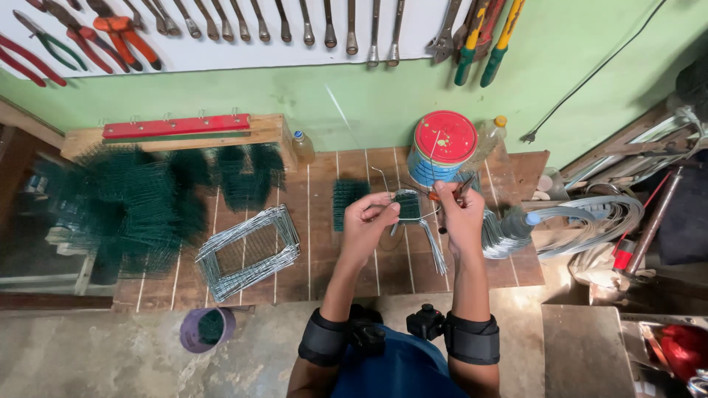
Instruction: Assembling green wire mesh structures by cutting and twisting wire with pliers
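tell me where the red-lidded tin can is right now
In the head view the red-lidded tin can stands at the back of the wooden bench, right of centre, just beyond the right hand.

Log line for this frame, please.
left hand: holds small wire frame | right hand: holds orange-handled pliers at frame | bench: stacked wire frames, red-lidded tin

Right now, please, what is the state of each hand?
Left hand: closed on a small wire frame with green mesh.
Right hand: closed on orange-handled pliers, whose tip is at the frame.
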